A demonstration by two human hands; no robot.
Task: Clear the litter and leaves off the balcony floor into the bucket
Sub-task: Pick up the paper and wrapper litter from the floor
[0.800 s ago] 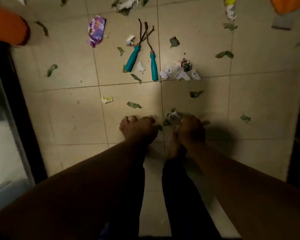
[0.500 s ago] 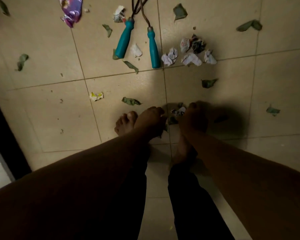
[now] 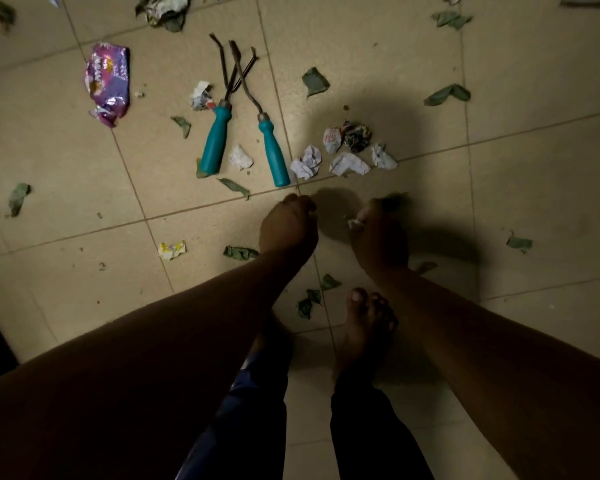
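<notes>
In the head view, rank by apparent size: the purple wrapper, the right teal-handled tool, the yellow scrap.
1. Right teal-handled tool, longest overall.
2. Purple wrapper; broader, so the order with the tool is unsure.
3. Yellow scrap, clearly smallest.

Quick tally of what's on the tiles: two teal-handled garden tools (image 3: 245,140), lying side by side. One purple snack wrapper (image 3: 109,84). Crumpled paper balls (image 3: 305,162), I count about seven white ones, plus one dark crumpled wad (image 3: 356,135). One small yellow-and-white scrap (image 3: 171,249). Green leaves (image 3: 315,81), roughly fifteen scattered about, hard to be exact in the dim corners.
</notes>
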